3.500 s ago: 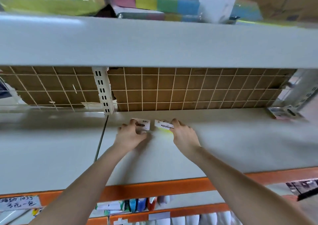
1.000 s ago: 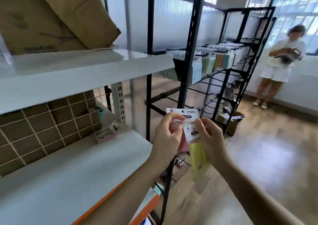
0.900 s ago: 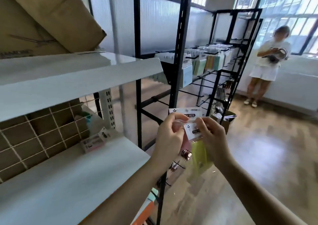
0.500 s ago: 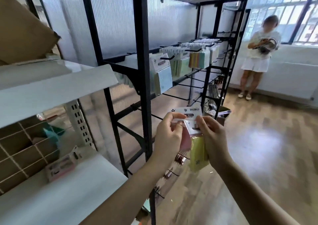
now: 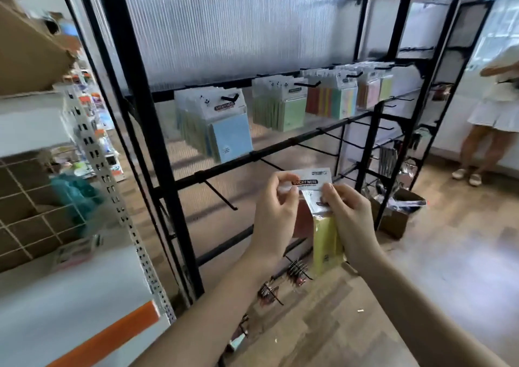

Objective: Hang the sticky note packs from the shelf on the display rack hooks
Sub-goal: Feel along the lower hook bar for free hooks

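Observation:
My left hand (image 5: 273, 215) pinches the white header card of a pink sticky note pack (image 5: 304, 220), most of it hidden behind my hands. My right hand (image 5: 348, 220) pinches the header of a yellow sticky note pack (image 5: 325, 246) that hangs down in front of me. Both packs are held at chest height in front of the black display rack (image 5: 146, 119). An empty black hook (image 5: 222, 196) juts out just left of my left hand. On the bar above, blue (image 5: 230, 136) and green (image 5: 292, 111) sticky note packs hang in rows.
The white shelf with an orange edge (image 5: 84, 296) is at lower left, with a wire grid behind it. A cardboard box (image 5: 398, 215) sits on the wooden floor by the rack. A person (image 5: 497, 97) stands at far right. Loose hooks (image 5: 295, 271) lie below the rack.
I have turned from the shelf to face the display rack, which is now closer. Both hands still hold the two packs in front of me, nearer the empty hook.

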Demonstrator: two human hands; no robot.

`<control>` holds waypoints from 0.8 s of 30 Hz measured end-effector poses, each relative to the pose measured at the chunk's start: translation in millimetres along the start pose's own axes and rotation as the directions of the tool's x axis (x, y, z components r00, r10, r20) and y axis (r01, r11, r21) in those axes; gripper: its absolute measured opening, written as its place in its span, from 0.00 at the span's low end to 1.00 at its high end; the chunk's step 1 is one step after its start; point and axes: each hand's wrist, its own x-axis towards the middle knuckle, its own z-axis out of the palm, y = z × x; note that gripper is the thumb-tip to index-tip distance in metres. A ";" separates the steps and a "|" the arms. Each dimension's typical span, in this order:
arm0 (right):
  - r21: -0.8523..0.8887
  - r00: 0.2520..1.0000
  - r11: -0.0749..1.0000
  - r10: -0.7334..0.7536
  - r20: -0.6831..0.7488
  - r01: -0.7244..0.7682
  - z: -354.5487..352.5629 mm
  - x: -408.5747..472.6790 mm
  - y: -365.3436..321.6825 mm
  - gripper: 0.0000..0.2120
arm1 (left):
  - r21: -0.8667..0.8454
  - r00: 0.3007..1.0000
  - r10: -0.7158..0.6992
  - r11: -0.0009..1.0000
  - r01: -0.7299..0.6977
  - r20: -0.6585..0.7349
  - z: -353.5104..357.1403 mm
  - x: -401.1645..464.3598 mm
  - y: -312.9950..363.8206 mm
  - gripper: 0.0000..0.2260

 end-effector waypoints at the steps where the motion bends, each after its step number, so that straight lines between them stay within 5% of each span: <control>1: -0.011 1.000 1.000 -0.006 0.018 0.006 -7.8 6.2 -1.2 0.11 | -0.004 1.000 0.001 1.000 -0.001 -0.028 9.0 1.8 0.7 0.06; 19: -0.029 0.992 0.999 0.031 0.121 -0.028 -99.6 117.7 24.8 0.12 | -0.053 0.989 -0.029 0.998 0.022 -0.143 133.1 98.5 -17.5 0.17; 24: -0.098 0.994 0.995 -0.002 0.109 0.012 -129.9 180.8 40.3 0.11 | -0.051 0.993 0.001 0.999 -0.007 -0.116 179.1 160.2 -32.2 0.12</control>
